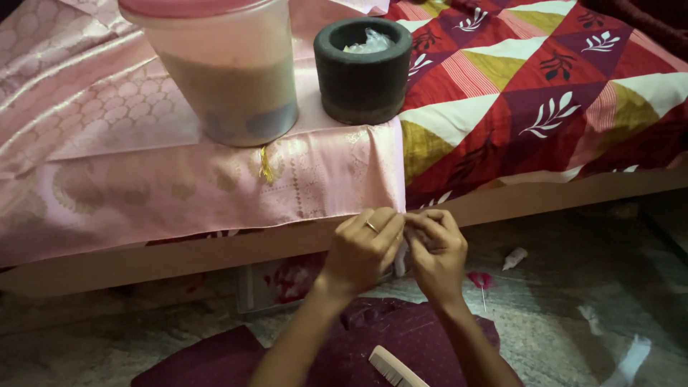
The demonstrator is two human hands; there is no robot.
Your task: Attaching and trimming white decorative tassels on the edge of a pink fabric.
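Both hands meet at lower centre of the frame: left hand (pixel 360 247) and right hand (pixel 432 251) press fingertips together, pinching the hem of a pink cloth (pixel 179 179) (a ring shows on the left). That hem runs left to right along the bed edge (pixel 573 190). Above stand a plastic tub (pixel 226 72) and a dark round mortar (pixel 363 70). Below lies a comb (pixel 394 368), angled toward lower right.
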